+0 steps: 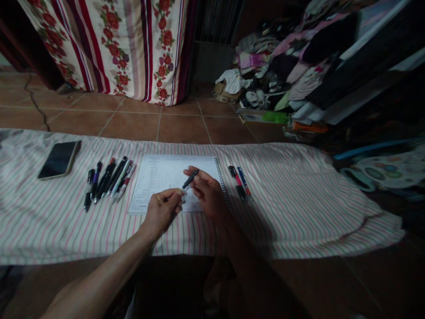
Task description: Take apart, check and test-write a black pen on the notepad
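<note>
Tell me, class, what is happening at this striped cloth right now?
A person sits on the floor at a striped cloth. Both hands meet over a spiral notebook: the right hand holds a dark pen, and the left hand pinches something small at its near end. A row of pens lies left of the notebook, two more pens lie right, and a phone rests further left.

**Cloth, paper, plastic, tile**

Woven striped cloth (299,199), matt and slightly rumpled. Matt printed paper in the spiral notebook (166,177). Smooth dark plastic on the pen (190,179). Glossy glass-fronted phone (59,159). Glazed terracotta floor tiles (182,126), faintly shiny.
</note>
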Available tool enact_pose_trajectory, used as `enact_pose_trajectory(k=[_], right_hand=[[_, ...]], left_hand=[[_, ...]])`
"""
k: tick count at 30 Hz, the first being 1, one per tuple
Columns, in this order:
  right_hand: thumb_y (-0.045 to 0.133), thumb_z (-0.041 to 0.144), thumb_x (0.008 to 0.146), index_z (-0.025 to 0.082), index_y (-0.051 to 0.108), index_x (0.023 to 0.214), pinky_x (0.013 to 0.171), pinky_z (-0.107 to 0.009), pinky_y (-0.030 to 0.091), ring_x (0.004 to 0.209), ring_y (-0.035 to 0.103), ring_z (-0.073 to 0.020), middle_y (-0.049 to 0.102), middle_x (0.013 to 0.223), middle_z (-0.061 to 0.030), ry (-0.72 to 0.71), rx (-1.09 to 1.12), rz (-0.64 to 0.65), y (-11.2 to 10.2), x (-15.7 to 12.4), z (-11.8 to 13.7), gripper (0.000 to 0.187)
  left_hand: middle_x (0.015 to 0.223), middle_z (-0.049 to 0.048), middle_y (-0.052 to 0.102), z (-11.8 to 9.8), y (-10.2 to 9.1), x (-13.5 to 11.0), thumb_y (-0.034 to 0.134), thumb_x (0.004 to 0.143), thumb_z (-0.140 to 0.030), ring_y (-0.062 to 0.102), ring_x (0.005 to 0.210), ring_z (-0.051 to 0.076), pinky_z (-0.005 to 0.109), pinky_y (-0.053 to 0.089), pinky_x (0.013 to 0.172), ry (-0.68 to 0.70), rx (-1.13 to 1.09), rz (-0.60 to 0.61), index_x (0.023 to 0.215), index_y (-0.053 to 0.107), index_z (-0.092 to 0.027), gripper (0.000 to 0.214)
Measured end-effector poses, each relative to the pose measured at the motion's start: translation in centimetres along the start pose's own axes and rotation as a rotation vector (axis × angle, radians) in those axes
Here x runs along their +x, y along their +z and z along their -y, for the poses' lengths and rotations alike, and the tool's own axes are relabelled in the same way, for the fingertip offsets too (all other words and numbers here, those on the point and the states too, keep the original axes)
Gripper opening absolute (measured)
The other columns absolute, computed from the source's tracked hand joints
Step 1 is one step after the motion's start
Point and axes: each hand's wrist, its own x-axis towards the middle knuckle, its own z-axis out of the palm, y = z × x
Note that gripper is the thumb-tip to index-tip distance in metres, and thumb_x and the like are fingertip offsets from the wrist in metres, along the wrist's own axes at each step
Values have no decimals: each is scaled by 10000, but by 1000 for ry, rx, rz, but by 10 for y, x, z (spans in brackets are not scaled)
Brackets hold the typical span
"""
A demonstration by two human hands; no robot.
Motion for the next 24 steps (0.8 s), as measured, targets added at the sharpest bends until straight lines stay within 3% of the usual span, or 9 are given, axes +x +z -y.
enact_pose_trajectory(k=[4, 9, 12, 15, 17, 21, 24], right_hand=[[682, 315, 660, 182, 631, 865, 465, -210, 304, 542, 441, -70, 669, 783, -20, 26, -41, -102, 1, 2, -3, 250], [711, 345, 617, 186, 496, 699, 406, -196, 223, 409, 298, -38, 434, 481, 99, -1, -98, -184, 7, 4, -9, 279], [706, 363, 622, 192, 499, 768, 385, -192, 196, 409, 288, -34, 473, 538, 88, 4, -73, -176, 9, 2, -7, 305], [654, 394, 676, 191, 555, 950, 367, -205, 167, 446, 326, -39, 634, 853, -19, 23, -31, -97, 8, 0, -1, 355], [619, 385, 707, 185, 587, 994, 373, -218, 172, 469, 349, -44, 644, 1008, -71, 24, -33, -51, 7, -2, 2, 351], [633, 341, 688, 172, 631, 885, 414, -222, 235, 485, 389, -61, 672, 823, -41, 16, -81, -95, 4, -1, 1, 260], [675, 346, 650, 172, 582, 748, 413, -210, 232, 434, 340, -51, 552, 556, 49, 2, -158, -169, 5, 1, -5, 220]], left_hand=[[507, -15, 554, 0, 2, -1, 677, 671, -321, 434, 427, 52, 196, 311, 459, -14, -1, -10, 726, 668, -108, 220], [510, -13, 551, 2, 4, -2, 696, 650, -316, 440, 431, 59, 202, 322, 454, -13, -38, -10, 718, 666, -105, 223], [517, -10, 555, 2, 5, -3, 710, 640, -320, 435, 431, 59, 197, 312, 438, -27, -74, -12, 731, 667, -106, 236], [516, -8, 559, 0, 6, -4, 707, 649, -322, 427, 428, 56, 186, 299, 427, -55, -67, -25, 732, 668, -107, 234], [508, -9, 559, -2, 6, -5, 708, 647, -319, 422, 421, 55, 184, 297, 425, -69, -76, -34, 723, 667, -110, 226], [507, -10, 560, -1, 7, -7, 717, 632, -318, 430, 419, 57, 186, 308, 427, -69, -81, -45, 712, 672, -115, 223], [521, -2, 567, 2, 7, -7, 712, 636, -330, 446, 435, 59, 186, 327, 437, -65, -51, -33, 730, 684, -113, 238]])
